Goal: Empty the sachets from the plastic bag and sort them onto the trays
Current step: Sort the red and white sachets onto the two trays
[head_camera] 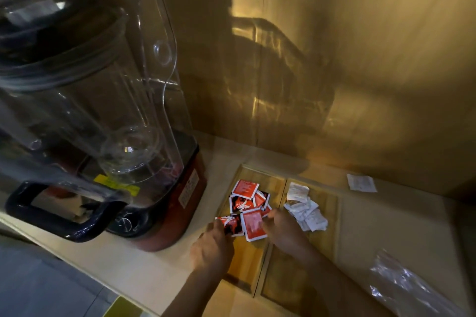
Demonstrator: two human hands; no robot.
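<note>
Over wooden trays (260, 288), both hands, left (213, 247) and right (284, 229), pinch red sachets (247, 203)

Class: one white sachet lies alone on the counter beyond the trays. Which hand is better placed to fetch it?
Right. The right hand sits nearer the stray white sachet; the left hand is at the red sachets.

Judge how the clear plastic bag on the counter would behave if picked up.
The plastic bag lies crumpled and flat with shiny creases, so it is probably floppy and very light. Its glossy film may slip between fingers. It looks empty, so it would likely sag and drift rather than hold any shape.
</note>
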